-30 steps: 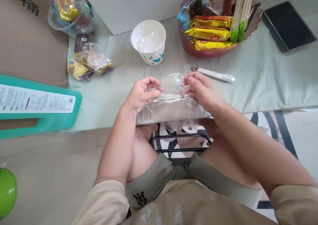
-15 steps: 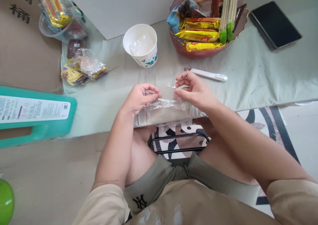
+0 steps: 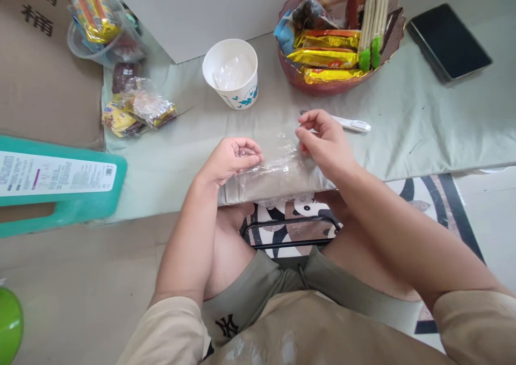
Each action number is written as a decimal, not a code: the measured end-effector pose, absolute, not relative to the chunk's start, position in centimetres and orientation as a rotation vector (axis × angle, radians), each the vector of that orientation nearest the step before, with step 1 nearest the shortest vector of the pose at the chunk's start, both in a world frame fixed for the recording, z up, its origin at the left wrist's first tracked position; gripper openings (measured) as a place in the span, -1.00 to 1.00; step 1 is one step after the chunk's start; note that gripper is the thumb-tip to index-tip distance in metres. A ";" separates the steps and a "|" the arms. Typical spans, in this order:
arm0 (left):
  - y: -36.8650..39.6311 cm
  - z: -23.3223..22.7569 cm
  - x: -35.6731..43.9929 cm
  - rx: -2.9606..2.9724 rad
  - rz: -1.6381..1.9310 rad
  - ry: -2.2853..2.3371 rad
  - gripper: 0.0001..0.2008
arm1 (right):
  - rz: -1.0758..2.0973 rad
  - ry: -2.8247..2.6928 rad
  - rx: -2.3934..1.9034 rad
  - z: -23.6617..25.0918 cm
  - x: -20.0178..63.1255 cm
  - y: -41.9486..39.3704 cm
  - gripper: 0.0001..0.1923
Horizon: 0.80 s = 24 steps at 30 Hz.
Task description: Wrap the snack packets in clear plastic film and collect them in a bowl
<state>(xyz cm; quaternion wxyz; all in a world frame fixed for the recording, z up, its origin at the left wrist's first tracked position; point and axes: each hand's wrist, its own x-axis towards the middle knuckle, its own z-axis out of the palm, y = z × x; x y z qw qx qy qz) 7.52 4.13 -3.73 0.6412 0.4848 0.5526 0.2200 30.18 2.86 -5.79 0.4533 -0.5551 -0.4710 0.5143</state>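
We read "NY" on our shorts point(image 3: 228, 324); our left hand point(image 3: 229, 160) and right hand point(image 3: 322, 144), fingers curled, pinch clear plastic wrap point(image 3: 278, 163).

Low table point(image 3: 423, 134) under a pale green cloth point(image 3: 169, 160). Behind it, a white wall panel point(image 3: 209, 5). At left, brown cardboard point(image 3: 44, 85) with black print and a teal stool point(image 3: 60, 182) bearing a white label. Below, beige floor point(image 3: 80, 279); at right, a rug point(image 3: 455, 204) patterned in black, white and brown, with a black metal bar point(image 3: 290, 225) over it. Soft, even daylight throughout.
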 end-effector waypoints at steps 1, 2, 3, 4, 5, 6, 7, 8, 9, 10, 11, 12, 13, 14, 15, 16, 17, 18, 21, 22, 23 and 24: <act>4.2 -3.9 7.5 1.100 0.527 1.270 -0.68 | 1.204 -1.180 -1.375 -5.6 30.3 2.8 -0.90; 4.2 -4.0 7.4 1.093 0.557 1.282 -0.68 | 1.150 -1.228 -1.376 -5.5 30.5 2.7 -0.90; 4.3 -4.1 7.4 1.083 0.587 1.294 -0.68 | 1.119 -1.301 -1.378 -5.3 30.7 2.5 -0.84; 4.3 -4.3 7.4 1.074 0.615 1.306 -0.69 | 1.118 -1.390 -1.382 -5.2 30.8 2.4 -0.78; 4.3 -4.4 7.4 1.066 0.639 1.314 -0.70 | 1.149 -1.485 -1.388 -5.1 30.9 2.2 -0.75; 4.4 -4.4 7.4 1.061 0.657 1.318 -0.70 | 1.197 -1.572 -1.393 -5.1 31.0 2.1 -0.73; 4.4 -4.4 7.4 1.059 0.671 1.317 -0.70 | 1.242 -1.641 -1.397 -5.1 31.0 2.0 -0.74; 4.4 -4.4 7.4 1.061 0.676 1.312 -0.70 | 1.271 -1.688 -1.402 -5.1 30.9 1.9 -0.77; 4.4 -4.4 7.4 1.064 0.672 1.308 -0.69 | 1.280 -1.709 -1.407 -5.2 30.9 1.9 -0.82; 4.4 -4.3 7.4 1.067 0.662 1.304 -0.69 | 1.280 -1.704 -1.410 -5.2 30.8 1.9 -0.86; 4.3 -4.2 7.4 1.069 0.649 1.301 -0.69 | 1.285 -1.675 -1.408 -5.2 30.8 1.9 -0.89; 4.3 -4.1 7.4 1.071 0.637 1.300 -0.69 | 1.304 -1.625 -1.400 -5.2 30.8 1.9 -0.89; 4.3 -4.0 7.4 1.072 0.627 1.299 -0.69 | 1.342 -1.560 -1.385 -5.1 30.7 2.0 -0.87; 4.3 -4.0 7.4 1.075 0.622 1.297 -0.69 | 1.395 -1.483 -1.370 -5.0 30.8 2.0 -0.84; 4.2 -3.9 7.3 1.078 0.622 1.295 -0.70 | 1.454 -1.399 -1.359 -4.9 30.8 2.0 -0.81; 4.2 -3.9 7.3 1.083 0.622 1.293 -0.70 | 1.511 -1.319 -1.357 -4.8 30.8 2.0 -0.78; 4.2 -3.9 7.3 1.087 0.624 1.291 -0.70 | 1.562 -1.249 -1.366 -4.7 30.9 2.0 -0.76; 4.2 -3.9 7.3 1.091 0.626 1.289 -0.70 | 1.608 -1.197 -1.383 -4.7 30.9 2.0 -0.75; 4.1 -4.0 7.3 1.103 0.631 1.281 -0.71 | 1.695 -1.136 -1.461 -4.8 31.0 2.1 -0.74; 4.1 -4.0 7.3 1.106 0.629 1.281 -0.70 | 1.712 -1.125 -1.481 -4.8 31.0 2.1 -0.74; 4.1 -4.0 7.4 1.108 0.624 1.279 -0.70 | 1.724 -1.112 -1.492 -4.8 31.0 2.1 -0.75; 4.1 -3.9 7.4 1.109 0.615 1.275 -0.69 | 1.735 -1.102 -1.493 -4.7 31.0 2.0 -0.75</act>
